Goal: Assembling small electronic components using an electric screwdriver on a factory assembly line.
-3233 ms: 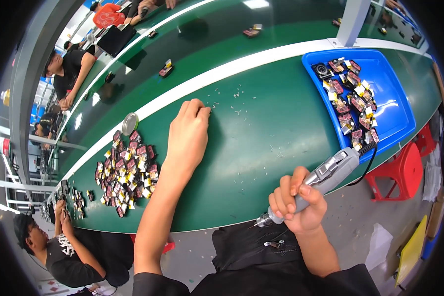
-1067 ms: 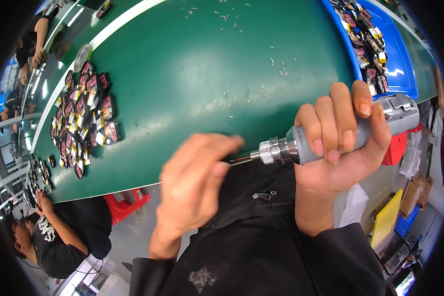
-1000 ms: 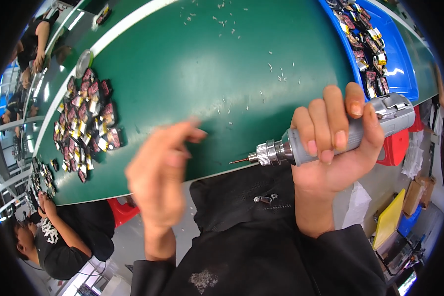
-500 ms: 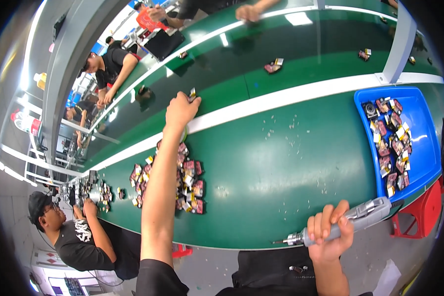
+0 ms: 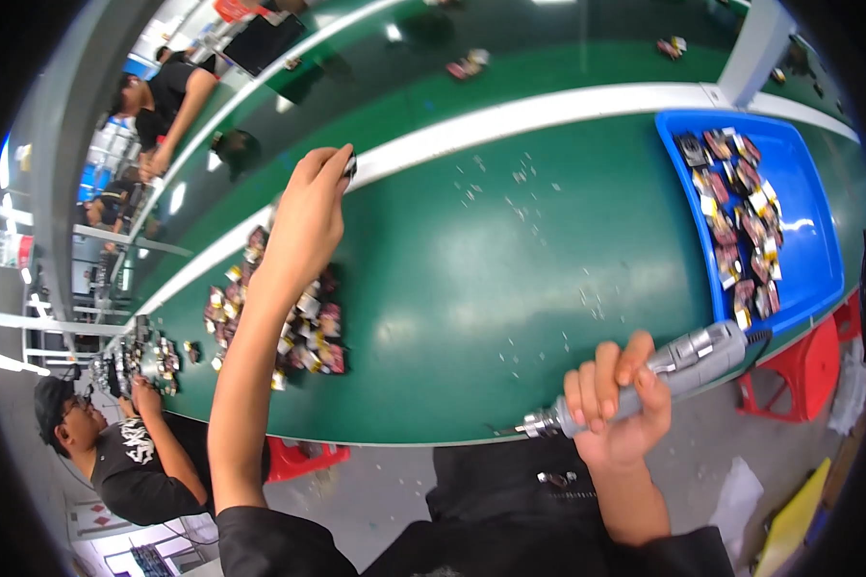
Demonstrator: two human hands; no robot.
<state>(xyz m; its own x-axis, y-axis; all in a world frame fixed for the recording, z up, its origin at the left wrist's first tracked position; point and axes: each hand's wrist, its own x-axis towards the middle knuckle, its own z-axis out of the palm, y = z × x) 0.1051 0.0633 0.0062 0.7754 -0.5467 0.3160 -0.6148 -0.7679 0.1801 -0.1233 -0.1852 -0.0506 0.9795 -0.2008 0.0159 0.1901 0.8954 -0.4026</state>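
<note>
My left hand is raised near the white rail, its fingers closed on a small black part. Most of that part is hidden by the fingers. Beneath my left forearm a heap of small electronic modules, dark reddish with white and yellow tabs, lies on the green worktable. Over the table's near edge my right hand is wrapped round a grey electric screwdriver. Its bit points left, with nothing touching the tip.
A blue tray at the right holds several similar modules. Tiny whitish bits are scattered on the table. Beyond the rail runs a dark green belt with modules on it. A co-worker sits at left; a red stool stands at right.
My left hand has come back from over the belt to the rail, carrying the small part. The view has shifted, while my right hand keeps its grip on the screwdriver.
</note>
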